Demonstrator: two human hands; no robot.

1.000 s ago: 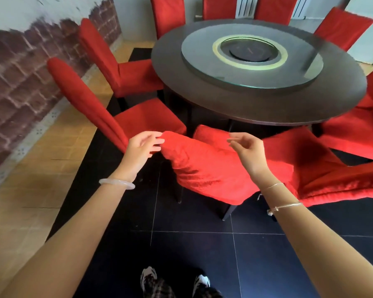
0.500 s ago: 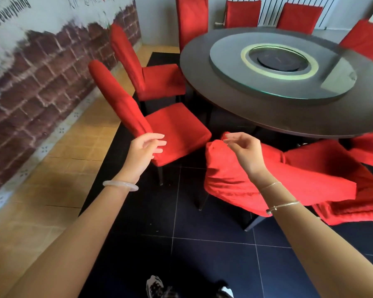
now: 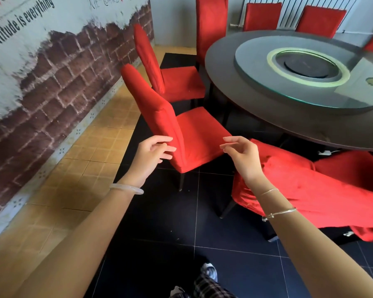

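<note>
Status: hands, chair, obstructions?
Left hand open at near chair backrest, contact unclear. Right hand open by its seat. Second chair beside right arm, not blocking.

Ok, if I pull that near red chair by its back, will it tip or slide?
Chair probably tips toward you first: the back is tall, the legs thin. On the glossy tiles it would likely slide easily. The cloth cover may shift under the grip.

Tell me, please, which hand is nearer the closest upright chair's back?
Left. The left hand is at the lower edge of the chair back; the right hand is across the seat from it.
</note>
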